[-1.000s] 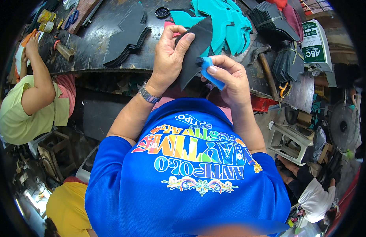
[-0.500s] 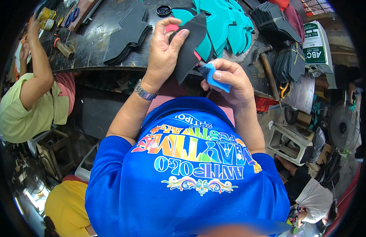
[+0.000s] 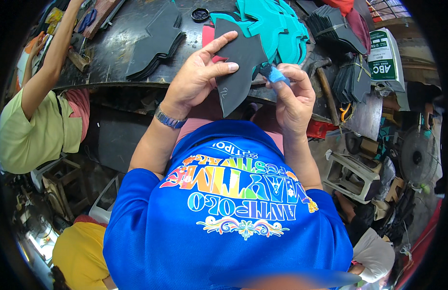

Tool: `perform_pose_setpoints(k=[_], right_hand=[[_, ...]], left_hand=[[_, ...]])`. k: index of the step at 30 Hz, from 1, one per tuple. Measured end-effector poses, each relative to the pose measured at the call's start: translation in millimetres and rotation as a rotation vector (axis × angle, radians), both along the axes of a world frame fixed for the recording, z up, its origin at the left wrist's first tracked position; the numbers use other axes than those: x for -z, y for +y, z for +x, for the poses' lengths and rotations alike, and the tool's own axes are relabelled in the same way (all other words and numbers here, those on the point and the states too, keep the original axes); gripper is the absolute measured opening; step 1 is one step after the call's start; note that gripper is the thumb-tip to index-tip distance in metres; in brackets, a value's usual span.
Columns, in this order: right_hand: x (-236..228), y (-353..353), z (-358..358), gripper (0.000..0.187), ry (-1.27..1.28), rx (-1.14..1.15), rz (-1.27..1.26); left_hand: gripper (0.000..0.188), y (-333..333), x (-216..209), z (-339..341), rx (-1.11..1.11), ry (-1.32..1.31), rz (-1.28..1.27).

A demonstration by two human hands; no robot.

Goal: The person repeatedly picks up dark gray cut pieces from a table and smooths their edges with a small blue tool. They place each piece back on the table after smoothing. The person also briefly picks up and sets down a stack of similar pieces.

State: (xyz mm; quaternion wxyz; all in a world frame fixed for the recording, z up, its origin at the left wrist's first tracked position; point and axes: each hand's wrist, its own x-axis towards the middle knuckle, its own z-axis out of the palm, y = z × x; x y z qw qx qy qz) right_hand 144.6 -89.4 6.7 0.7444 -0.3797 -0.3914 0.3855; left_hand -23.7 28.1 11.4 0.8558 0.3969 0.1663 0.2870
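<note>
My left hand (image 3: 197, 79) grips a black, pointed sheet piece (image 3: 243, 60) by its left side, fingers and thumb over its face. The piece is held tilted above the table's front edge, with a small pale mark near its lower tip. In my right hand (image 3: 296, 99) a blue sponge (image 3: 279, 76) with a dark-stained end is pinched between thumb and fingers. The sponge is close to the piece's right edge; I cannot tell whether they touch. Behind the piece lie overlapping teal cut pieces (image 3: 282, 36) and a bit of red material (image 3: 207, 35).
A round black tub (image 3: 200, 15) stands beyond my left hand. Black cut pieces (image 3: 154, 48) are stacked to the left. On the right are a hammer (image 3: 326, 84), tied black bundles (image 3: 352, 82) and a white-green box (image 3: 384, 58). At far left a co-worker (image 3: 35, 125) reaches over the table.
The black piece has turned its broad face more toward me. My right hand with the sponge has moved right and slightly up. The co-worker's arm has reached farther up.
</note>
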Motion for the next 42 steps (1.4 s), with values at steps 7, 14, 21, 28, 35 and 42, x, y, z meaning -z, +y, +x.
perform_pose_setpoints(k=[7, 14, 21, 28, 35, 42], right_hand=[[-8.5, -0.8, -1.7, 0.032, -0.898, 0.413, 0.084], [-12.8, 0.9, 5.1, 0.034, -0.888, 0.548, 0.191], [-5.6, 5.0, 5.2, 0.028, -0.823, 0.516, 0.093], [-8.1, 1.0, -1.0, 0.020, -0.169, 0.164, 0.005], [-9.7, -6.7, -14.8, 0.021, 0.166, -0.119, -0.253], [-11.5, -9.7, -20.8, 0.018, -0.029, -0.120, -0.184]], left_hand=[[0.060, -10.7, 1.5, 4.4, 0.031, 0.019, -0.102], [0.058, -9.0, 3.4, 2.4, 0.061, 0.030, -0.123], [0.058, -12.4, 3.4, 5.0, 0.063, 0.050, -0.100], [0.063, -9.3, 2.3, 5.0, 0.053, -0.022, -0.090], [0.067, -4.3, 5.9, 9.7, -0.075, -0.079, 0.003], [0.068, 9.9, 10.4, 4.7, -0.192, -0.051, 0.025]])
